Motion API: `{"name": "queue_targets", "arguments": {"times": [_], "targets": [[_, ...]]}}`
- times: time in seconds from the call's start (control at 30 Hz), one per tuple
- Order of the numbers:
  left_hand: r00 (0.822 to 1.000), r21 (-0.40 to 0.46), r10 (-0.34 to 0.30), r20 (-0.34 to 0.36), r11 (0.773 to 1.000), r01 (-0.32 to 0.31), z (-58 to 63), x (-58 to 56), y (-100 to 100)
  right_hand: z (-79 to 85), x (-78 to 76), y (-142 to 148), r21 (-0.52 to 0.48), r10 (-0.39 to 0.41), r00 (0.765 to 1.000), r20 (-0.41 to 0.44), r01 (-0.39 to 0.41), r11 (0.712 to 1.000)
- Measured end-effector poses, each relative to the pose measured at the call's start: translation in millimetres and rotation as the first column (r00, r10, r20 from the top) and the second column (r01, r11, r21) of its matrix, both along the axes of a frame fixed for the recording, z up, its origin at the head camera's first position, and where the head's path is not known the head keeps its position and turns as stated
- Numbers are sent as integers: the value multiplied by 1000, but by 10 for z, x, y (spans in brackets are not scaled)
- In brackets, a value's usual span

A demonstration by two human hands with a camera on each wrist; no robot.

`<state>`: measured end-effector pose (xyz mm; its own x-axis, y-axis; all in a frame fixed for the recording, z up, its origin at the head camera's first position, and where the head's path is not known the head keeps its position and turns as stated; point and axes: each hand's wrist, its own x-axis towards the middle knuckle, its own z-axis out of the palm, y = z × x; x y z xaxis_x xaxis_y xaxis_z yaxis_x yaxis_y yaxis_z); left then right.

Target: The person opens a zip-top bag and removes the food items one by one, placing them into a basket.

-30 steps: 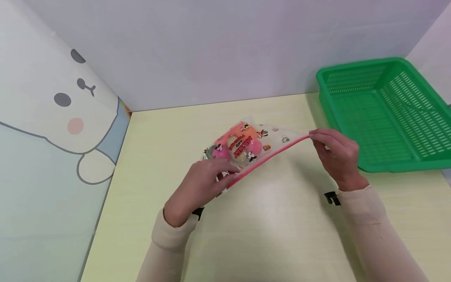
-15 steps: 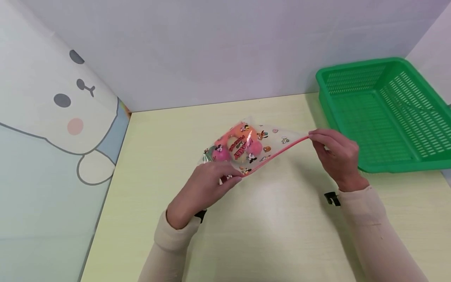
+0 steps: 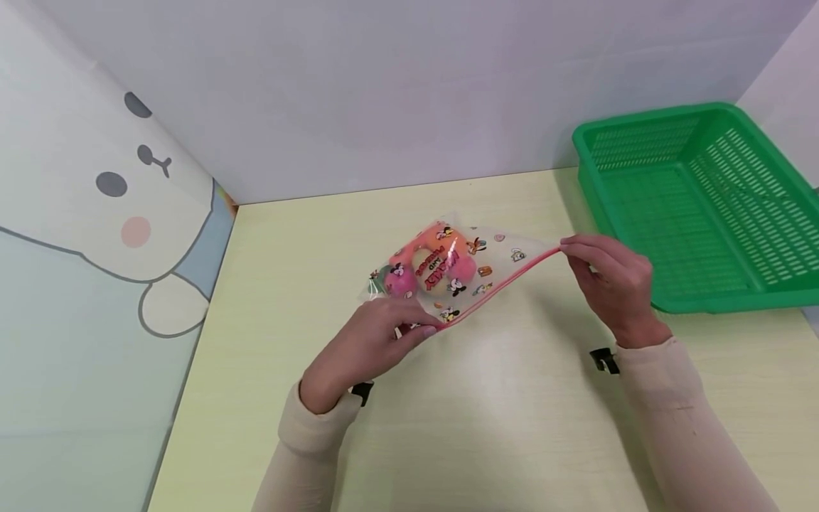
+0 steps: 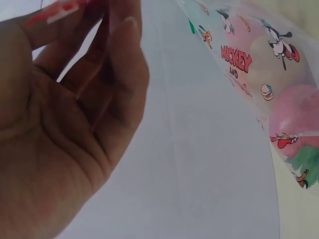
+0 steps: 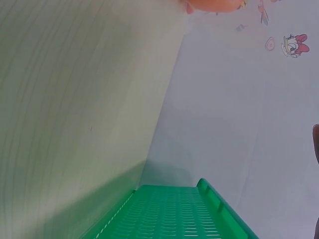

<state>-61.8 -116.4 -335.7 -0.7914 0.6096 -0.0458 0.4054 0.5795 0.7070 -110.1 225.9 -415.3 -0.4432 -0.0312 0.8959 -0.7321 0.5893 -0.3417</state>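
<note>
The left hand (image 3: pixel 367 345) is pinching the near end of the clear bag (image 3: pixel 448 274) with the red strip, and the right hand (image 3: pixel 611 281) is pinching its far corner. The bag is hanging over the surface (image 3: pixel 512 398), left of the green basket (image 3: pixel 697 206). It is best to be keeping the strip tight and pinching slowly along it.

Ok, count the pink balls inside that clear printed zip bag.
2 show: one pink ball at the left end of the clear printed zip bag, another pink ball to its right beside the orange piece. Others may be hidden behind the print.
</note>
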Motion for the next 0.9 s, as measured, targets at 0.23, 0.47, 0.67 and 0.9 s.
{"name": "queue_targets", "arguments": {"times": [0.23,0.47,0.67,0.9], "targets": [[1000,-55,15,-14,998,-16,2,10,18,19,0,-25,-4,-5,1000,-5,5,1000],[998,-96,17,-62,995,-23,16,113,75,37,6,-41,6,-5,1000,-5,5,1000],[975,-192,16,-223,980,-59,11,277,189,53,27,-52,6,7,1000,1,-7,1000],[893,-337,-12,-449,928,-157,-47,454,346,84,35,-93,-6,25,1000,-2,-25,1000]]}}
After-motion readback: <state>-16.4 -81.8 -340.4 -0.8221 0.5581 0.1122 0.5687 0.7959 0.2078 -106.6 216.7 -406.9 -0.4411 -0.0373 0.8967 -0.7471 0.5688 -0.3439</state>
